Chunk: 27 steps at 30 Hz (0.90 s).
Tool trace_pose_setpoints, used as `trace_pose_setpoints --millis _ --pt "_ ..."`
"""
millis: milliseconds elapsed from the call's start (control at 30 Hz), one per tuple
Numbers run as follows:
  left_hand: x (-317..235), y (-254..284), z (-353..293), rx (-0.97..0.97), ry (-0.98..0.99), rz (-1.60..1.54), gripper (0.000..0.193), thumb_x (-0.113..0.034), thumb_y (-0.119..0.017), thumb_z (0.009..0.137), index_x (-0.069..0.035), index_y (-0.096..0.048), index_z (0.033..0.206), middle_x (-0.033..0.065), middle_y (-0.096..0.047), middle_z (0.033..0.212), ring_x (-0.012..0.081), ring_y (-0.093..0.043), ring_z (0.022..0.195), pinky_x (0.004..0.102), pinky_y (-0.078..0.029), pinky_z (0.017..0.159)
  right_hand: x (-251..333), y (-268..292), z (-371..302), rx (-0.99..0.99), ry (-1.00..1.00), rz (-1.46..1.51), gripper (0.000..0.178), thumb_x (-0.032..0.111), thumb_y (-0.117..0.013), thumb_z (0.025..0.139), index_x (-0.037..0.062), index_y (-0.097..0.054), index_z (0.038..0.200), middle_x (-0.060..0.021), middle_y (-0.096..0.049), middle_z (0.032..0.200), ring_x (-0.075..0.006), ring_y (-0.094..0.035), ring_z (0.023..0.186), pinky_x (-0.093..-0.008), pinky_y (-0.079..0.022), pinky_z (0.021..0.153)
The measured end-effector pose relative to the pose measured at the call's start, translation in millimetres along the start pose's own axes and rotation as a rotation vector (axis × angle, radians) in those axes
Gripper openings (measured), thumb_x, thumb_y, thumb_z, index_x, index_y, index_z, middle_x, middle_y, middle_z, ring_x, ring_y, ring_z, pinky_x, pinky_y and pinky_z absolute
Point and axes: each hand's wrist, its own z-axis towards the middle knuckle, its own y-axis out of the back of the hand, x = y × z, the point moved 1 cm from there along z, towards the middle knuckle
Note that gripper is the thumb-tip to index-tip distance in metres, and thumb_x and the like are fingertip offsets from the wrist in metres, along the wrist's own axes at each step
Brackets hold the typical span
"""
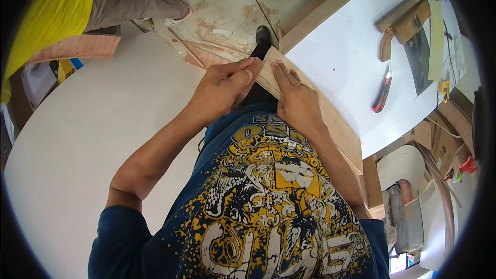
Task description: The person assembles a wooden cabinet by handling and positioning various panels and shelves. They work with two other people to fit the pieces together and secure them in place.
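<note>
I see the left hand curled at the board's far end, its hold I cannot tell, and the right hand resting straight-fingered on that board beside the worktop.

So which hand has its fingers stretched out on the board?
The right hand, the one with the ring: its fingers lie extended on the wooden board, while the left hand is curled, thumb against fingers.
</note>
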Motion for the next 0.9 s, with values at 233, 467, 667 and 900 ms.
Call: trace_pose_setpoints --millis 233,467,667,900 --pt "14.2 -12.2 61.9 0.011 -0.049 -0.096 0.05 -0.029 -0.056 0.096 0.0 -0.065 0.136 -0.0018 -0.057 0.067 0.0077 -0.044 0.047 0.0252 -0.032 0.041 9.9 -2.1 -2.5 0.023 -0.049 -0.001 0.073 0.001 -0.06 0.078 0.0009 -0.044 0.148 -0.0188 -0.05 0.153 -0.0455 -0.059 0.128 -0.0506 -0.056 0.096" --pt "53.3 11.3 117.2 0.06 -0.034 -0.149 0.045 -0.028 -0.058 0.095 0.002 -0.069 0.127 0.0007 -0.058 0.068 0.0077 -0.044 0.046 0.0256 -0.032 0.039 -1.1 -2.7 -1.2 -0.037 -0.017 -0.05 0.082 -0.001 -0.063 0.073 0.0028 -0.042 0.151 -0.0203 -0.056 0.147 -0.0435 -0.062 0.122 -0.0494 -0.057 0.093" --pt "5.0 0.7 7.0 -0.003 -0.068 0.003 0.052 -0.027 -0.056 0.096 0.003 -0.062 0.138 0.0002 -0.058 0.069 0.0076 -0.045 0.046 0.0249 -0.033 0.039 1.6 -9.9 -1.3 -0.042 -0.018 -0.051 0.079 0.001 -0.062 0.074 0.0029 -0.042 0.151 -0.0188 -0.052 0.151 -0.0434 -0.059 0.127 -0.0502 -0.057 0.094" --pt "70.3 -7.2 120.2 0.022 0.018 -0.032 0.051 -0.027 -0.058 0.096 0.005 -0.063 0.135 0.0022 -0.058 0.065 0.0087 -0.043 0.042 0.0259 -0.031 0.038 3.4 -11.3 -5.3 0.014 -0.002 -0.08 0.07 0.003 -0.062 0.079 -0.0001 -0.046 0.147 -0.0194 -0.048 0.155 -0.046 -0.056 0.132 -0.0535 -0.051 0.105"
